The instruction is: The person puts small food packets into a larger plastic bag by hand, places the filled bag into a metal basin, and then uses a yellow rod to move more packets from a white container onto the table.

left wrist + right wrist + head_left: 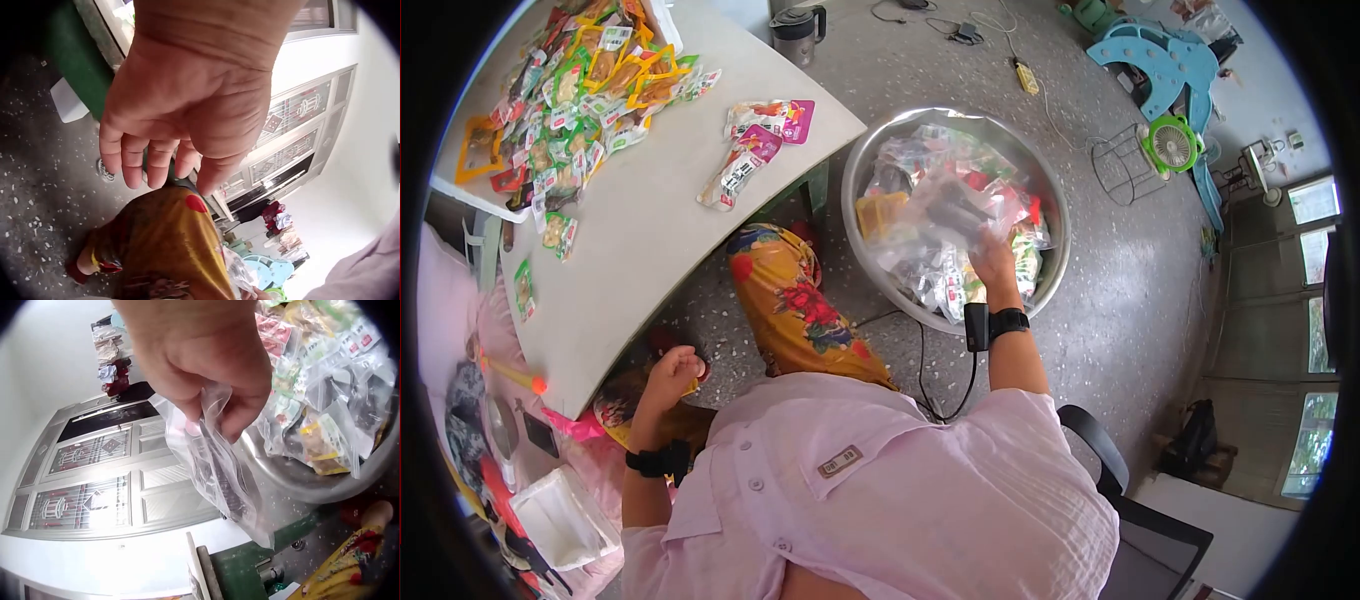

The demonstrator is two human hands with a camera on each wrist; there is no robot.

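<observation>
My right hand point(997, 262) pinches a clear plastic bag point(945, 205) with something dark inside, over a wide metal basin point(855, 215). In the right wrist view the bag point(219, 472) hangs from thumb and fingers, beside the basin's rim. Plastic-wrapped packets point(331, 434) fill the basin, some with yellow, red or green printing. Near my lap, by the table's edge, the left hand point(668, 380) holds nothing. Its fingers hang loosely bent in the left wrist view, above a knee in patterned yellow trousers point(169, 237).
On the table point(655, 215) at left, a white box point(475, 198) overflows with small snack packets point(590, 100). Two purple-ended packets point(740, 170) lie near the table's right edge. A jug point(798, 38) stands beyond it. A green fan point(1172, 145) and cables are on the floor.
</observation>
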